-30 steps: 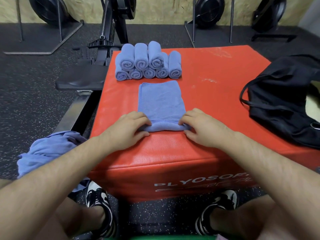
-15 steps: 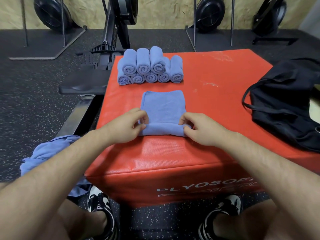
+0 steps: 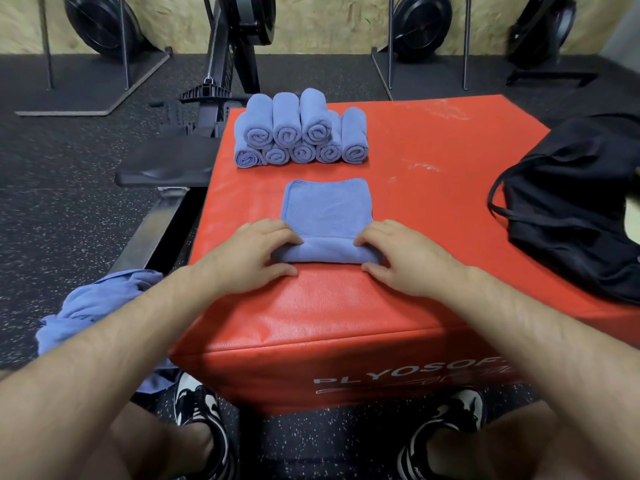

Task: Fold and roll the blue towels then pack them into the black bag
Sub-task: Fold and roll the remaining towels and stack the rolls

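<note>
Blue towel (image 3: 325,216) half-rolled, left hand (image 3: 249,252) and right hand (image 3: 403,256) pinching its roll; eight rolls (image 3: 301,133) stacked, black bag (image 3: 575,216) unpacked, loose towels (image 3: 100,303) waiting.

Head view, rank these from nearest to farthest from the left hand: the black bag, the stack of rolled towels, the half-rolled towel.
1. half-rolled towel: gripped at its left end by the left hand.
2. stack of rolled towels: beyond it, at the far side.
3. black bag: far right.

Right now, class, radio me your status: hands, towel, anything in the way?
Left hand and right hand grip the towel at its rolled near edge. Far half flat. Nothing between it and the stack.
</note>
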The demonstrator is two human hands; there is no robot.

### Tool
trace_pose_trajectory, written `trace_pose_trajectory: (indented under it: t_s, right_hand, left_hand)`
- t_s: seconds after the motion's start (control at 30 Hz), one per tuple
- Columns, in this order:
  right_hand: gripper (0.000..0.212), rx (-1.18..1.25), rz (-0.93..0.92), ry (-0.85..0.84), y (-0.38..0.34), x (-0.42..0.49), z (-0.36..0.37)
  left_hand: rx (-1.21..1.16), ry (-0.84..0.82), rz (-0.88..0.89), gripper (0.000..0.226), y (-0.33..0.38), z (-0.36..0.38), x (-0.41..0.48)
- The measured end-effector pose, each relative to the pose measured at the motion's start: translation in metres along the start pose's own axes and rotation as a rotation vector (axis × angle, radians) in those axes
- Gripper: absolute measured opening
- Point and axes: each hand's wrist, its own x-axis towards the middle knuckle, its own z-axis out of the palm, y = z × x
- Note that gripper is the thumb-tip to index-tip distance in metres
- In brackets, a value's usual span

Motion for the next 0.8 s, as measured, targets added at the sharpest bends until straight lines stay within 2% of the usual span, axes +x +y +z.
trace_pose_trajectory:
  t_s: [0.13,0.27,0.33,0.43,0.5,0.57,0.7,0.77,0.8]
  right_hand:
    - [0.029,0.102,0.073,-0.009,0.0,0.003,-0.007]
    - [0.024,0.277,0.197,-0.118,0.001,0.002,-0.021]
    - [0.018,0.304,0.209,-0.133,0.001,0.003,-0.02]
    - [0.017,0.254,0.191,-0.046,0.002,0.005,-0.01]
    - [0.02,0.179,0.144,0.064,0.001,0.007,-0.005]
    - [0.026,0.158,0.098,0.117,-0.002,0.009,-0.005]
    - [0.024,0.044,0.052,0.118,-0.006,0.01,-0.006]
    - [0.021,-0.028,0.055,0.074,-0.003,0.01,-0.006]
    - [0.027,-0.063,0.063,0.031,-0.001,0.01,-0.005]
  left_hand:
    - [-0.056,0.007,-0.061,0.033,0.002,-0.003,0.006]
    - [-0.361,-0.093,-0.212,0.022,0.006,-0.013,0.007]
    - [-0.397,-0.1,-0.243,0.016,0.006,-0.012,0.008]
    - [-0.28,-0.008,-0.215,0.011,0.004,-0.002,0.01]
    - [-0.147,0.115,-0.15,0.018,0.001,0.006,0.01]
    - [-0.074,0.168,-0.114,0.022,0.004,0.006,0.012]
    - [0.004,0.181,-0.027,0.023,0.009,0.0,0.015]
    - [0.031,0.164,-0.043,0.025,0.006,0.001,0.013]
    - [0.048,0.133,-0.059,0.031,0.003,0.002,0.013]
